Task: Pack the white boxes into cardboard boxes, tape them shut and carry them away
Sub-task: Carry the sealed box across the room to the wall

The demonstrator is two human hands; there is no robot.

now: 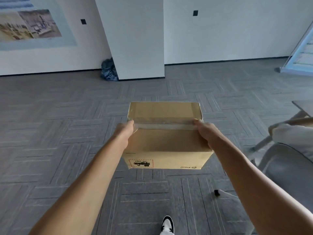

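A black-and-white sneaker point(167, 224) steps onto the grey carpet-tile floor point(59, 124) at bottom centre, w/ two bare forearms reaching out above it, arms extended, prob. to keep the load clear of the legs while walking. Left hand point(125, 128) and right hand point(202, 131) clamp opposite sides of a tan, taped-shut cardboard box point(164, 141), fingers curled over the top edges at the tape line, a two-sided grip that looks meant to keep it level. The box is off the floor, mid-air at centre frame, a strip of clear tape point(165, 125) running across its closed flaps; packing and sealing look done, so this is judged the carry-away stage. At right, a grey chair point(286, 170) and part of a bench point(303, 104). Farther off, a white pillar point(135, 39) w/ a crumpled blue bundle point(108, 70) at its base, and a blurred wall poster point(28, 26).
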